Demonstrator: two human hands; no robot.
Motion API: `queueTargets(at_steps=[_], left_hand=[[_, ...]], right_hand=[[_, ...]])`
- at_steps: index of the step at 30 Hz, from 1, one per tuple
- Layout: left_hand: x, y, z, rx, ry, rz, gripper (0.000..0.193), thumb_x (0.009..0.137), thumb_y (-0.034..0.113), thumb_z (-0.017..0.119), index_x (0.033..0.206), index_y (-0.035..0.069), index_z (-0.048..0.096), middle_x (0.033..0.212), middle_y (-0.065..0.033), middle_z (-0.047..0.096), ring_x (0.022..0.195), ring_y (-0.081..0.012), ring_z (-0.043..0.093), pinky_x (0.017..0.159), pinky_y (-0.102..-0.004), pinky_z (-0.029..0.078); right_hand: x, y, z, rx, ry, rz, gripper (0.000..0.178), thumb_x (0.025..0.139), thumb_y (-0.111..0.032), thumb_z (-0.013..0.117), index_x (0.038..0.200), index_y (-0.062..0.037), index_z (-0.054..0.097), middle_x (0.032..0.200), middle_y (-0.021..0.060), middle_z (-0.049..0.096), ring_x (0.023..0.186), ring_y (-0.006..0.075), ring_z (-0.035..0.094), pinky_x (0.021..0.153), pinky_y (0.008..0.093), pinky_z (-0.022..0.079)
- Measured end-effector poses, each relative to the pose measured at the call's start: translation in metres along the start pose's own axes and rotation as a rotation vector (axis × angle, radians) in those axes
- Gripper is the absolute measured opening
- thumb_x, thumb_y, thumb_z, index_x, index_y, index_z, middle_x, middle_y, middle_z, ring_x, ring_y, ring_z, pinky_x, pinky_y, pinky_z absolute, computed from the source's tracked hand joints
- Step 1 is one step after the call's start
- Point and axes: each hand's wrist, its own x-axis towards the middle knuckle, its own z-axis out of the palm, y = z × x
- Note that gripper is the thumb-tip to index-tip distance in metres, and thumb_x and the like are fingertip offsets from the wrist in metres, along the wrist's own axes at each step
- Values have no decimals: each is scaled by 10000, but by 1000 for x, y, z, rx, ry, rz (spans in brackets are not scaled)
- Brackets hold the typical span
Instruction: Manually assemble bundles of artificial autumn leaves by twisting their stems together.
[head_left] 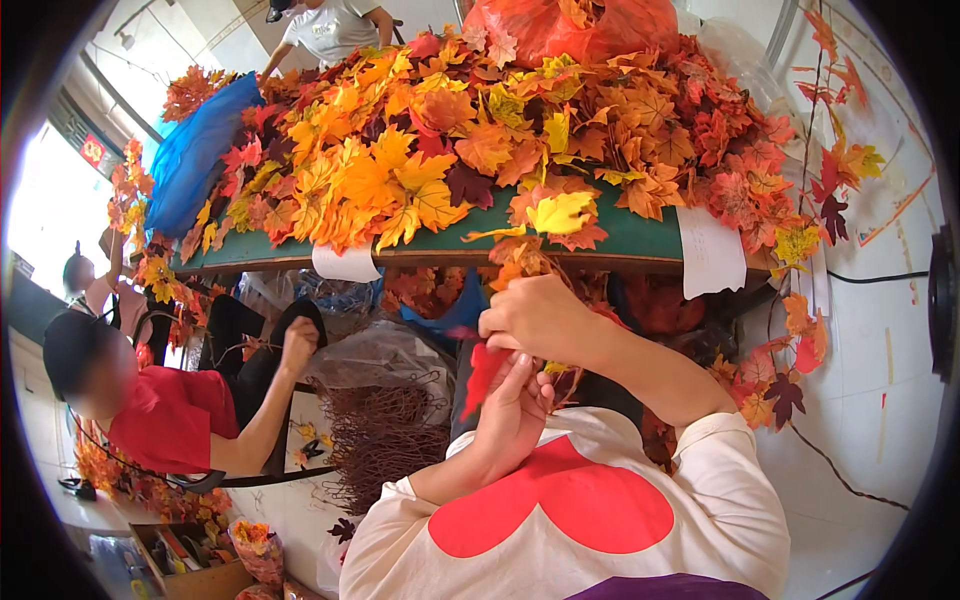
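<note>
Just in front of my chest, my left hand [513,408] is closed, its thumb and fingers pinching a red artificial leaf [482,378]. Right above it, my right hand [538,315] has its fingers curled in; whatever they pinch is hidden. Orange leaves [522,262] on thin stems hang just beyond the right hand, and a yellow leaf [560,213] shows above them, slightly blurred. Farther off, a large heap of yellow, orange and red artificial maple leaves [400,180] covers the green table [640,228].
White papers [712,255] hang over the table's edge. A bundle of brown wire stems [385,440] lies to my left, near a seated person in a red shirt [165,415]. A leaf garland [800,240] hangs at the right. Orange [575,30] and blue bags [195,150] rest on the table.
</note>
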Motion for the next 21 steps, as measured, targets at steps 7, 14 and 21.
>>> queueTargets(at_steps=[7,14,21], left_hand=[[11,5,-13,42,-55,-167,78,870,176,532,872,99,538,782,21,566,619,-62,513,533,-200,410],[6,27,-2,133,-170,-33,72,868,141,526,895,78,503,832,-12,555,643,-70,487,537,-192,391],[13,42,18,82,-218,-38,156,858,126,537,997,60,517,821,-2,562,632,-73,483,511,-191,372]], right_hand=[[3,18,13,-197,-554,254,94,605,-201,630,637,-116,653,601,69,594,606,243,594,506,357,439],[-6,26,-14,471,-339,121,176,804,-213,569,786,-60,653,782,64,605,743,222,574,683,318,454],[-36,18,-43,502,218,225,121,773,-61,598,879,-19,639,999,108,611,857,210,598,740,279,462]])
